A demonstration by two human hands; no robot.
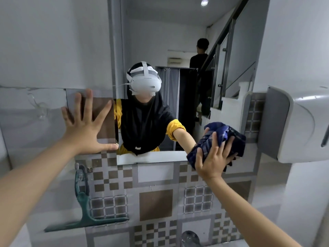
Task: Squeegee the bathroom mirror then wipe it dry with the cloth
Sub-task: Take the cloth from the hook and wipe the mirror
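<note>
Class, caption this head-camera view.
Right hand presses blue cloth to mirror; left hand braces; squeegee hangs.

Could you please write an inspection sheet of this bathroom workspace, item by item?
Surface: mirror on the wall above patterned tiles; whether it is wet cannot be told.
Job's things: dark blue cloth pressed at the mirror's lower right corner; green squeegee hanging on the tiles at lower left, not in use.
Clutter: nothing seen.
Hands: left hand open, flat on the wall beside the mirror's left edge; right hand closed on the cloth.
Cables: nothing seen.
Surroundings: white dispenser on the right wall; tap at the bottom edge; a second person and a staircase show in the reflection.
</note>
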